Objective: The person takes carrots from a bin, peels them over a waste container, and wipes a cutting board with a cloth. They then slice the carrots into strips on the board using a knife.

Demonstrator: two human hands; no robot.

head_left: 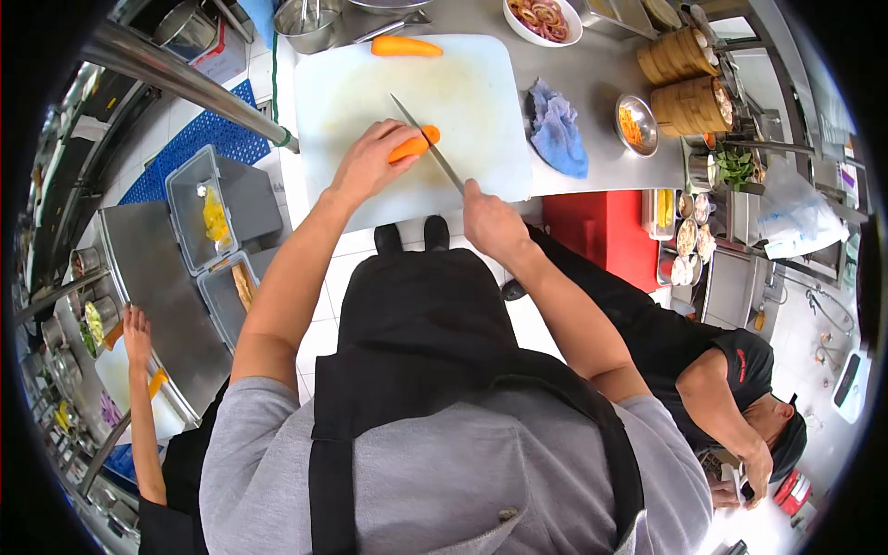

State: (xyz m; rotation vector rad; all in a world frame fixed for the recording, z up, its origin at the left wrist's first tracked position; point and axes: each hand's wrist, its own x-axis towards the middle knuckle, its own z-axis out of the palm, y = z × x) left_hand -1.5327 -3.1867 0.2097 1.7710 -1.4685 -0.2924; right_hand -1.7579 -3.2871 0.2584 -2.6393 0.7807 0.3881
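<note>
On the white cutting board (pixel 324 120) lies a short carrot piece (pixel 407 150), with my left hand (pixel 370 159) closed on it from the left. My right hand (pixel 493 222) is wrapped round the handle of a knife (pixel 446 168). The blade points up and to the left and crosses the carrot near its right end. A longer carrot piece (pixel 407 46) rests by itself at the board's top edge. Right of the board, a crumpled blue cloth (pixel 559 134) lies on the steel counter.
A metal bowl (pixel 636 126) holds orange shreds; a white bowl (pixel 544 20) holds sliced onions. Bamboo steamers (pixel 689 106) stand at the right. One co-worker (pixel 731 370) is at lower right, another's hand (pixel 137 333) at left. A metal pole (pixel 199 83) slants at upper left.
</note>
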